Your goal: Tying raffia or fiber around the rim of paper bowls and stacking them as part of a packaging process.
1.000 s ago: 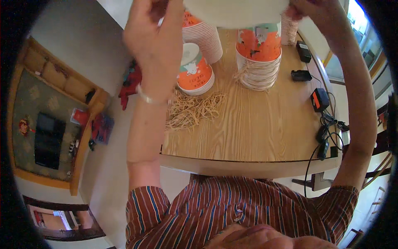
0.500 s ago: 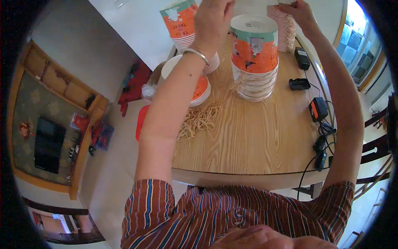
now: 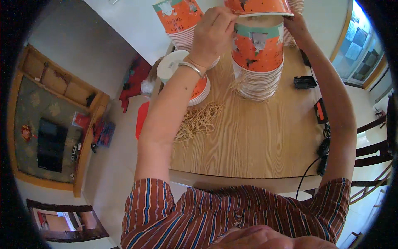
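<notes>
An orange paper bucket, its white rim facing down, is gripped at the left by my left hand and at the right by my right hand; its upper part is cut off by the frame. Directly below stands a tall stack of nested paper buckets, orange with a green band on top and several white rims beneath. The held rim covers the back of this stack's top; whether they touch I cannot tell. Beside my left forearm is a shorter bucket stack, partly hidden, and a heap of tan rubber bands.
Another bucket stack stands at the far left, and one more behind my right hand. Black chargers and cables lie along the right edge of the wooden table. Dark chairs stand at the right.
An orange bucket has come into view between my hands, above the middle stack. My left hand has moved slightly down and my right hand lower and a little left.
</notes>
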Motion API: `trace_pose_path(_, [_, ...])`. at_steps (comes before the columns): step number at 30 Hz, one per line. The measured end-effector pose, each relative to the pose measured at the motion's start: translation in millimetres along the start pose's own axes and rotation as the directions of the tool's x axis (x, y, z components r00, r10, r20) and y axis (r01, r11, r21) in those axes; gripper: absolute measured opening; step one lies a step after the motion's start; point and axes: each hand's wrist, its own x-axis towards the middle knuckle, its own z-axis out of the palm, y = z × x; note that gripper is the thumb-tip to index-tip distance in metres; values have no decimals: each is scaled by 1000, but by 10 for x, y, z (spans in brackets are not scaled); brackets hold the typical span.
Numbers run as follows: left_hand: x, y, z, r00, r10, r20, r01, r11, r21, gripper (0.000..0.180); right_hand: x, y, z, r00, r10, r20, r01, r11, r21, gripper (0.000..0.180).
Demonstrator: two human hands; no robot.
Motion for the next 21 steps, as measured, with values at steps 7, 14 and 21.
trace_pose_path(7, [-277,87,-54,998,35,52,-33,999,-41,18,-225,203,62,999,47,-18,-47,999,-14,39])
trace_pose_path(14, [-506,185,-12,984,124,124,-117,991,-64,20,-297,451,-194,990,51,132,-67,991,115,37])
trace_pose_path(21, [-714,249,-49,974,107,198,-92,993,-80,20,-445,255,28,971,-55,233,78,992,-94,34])
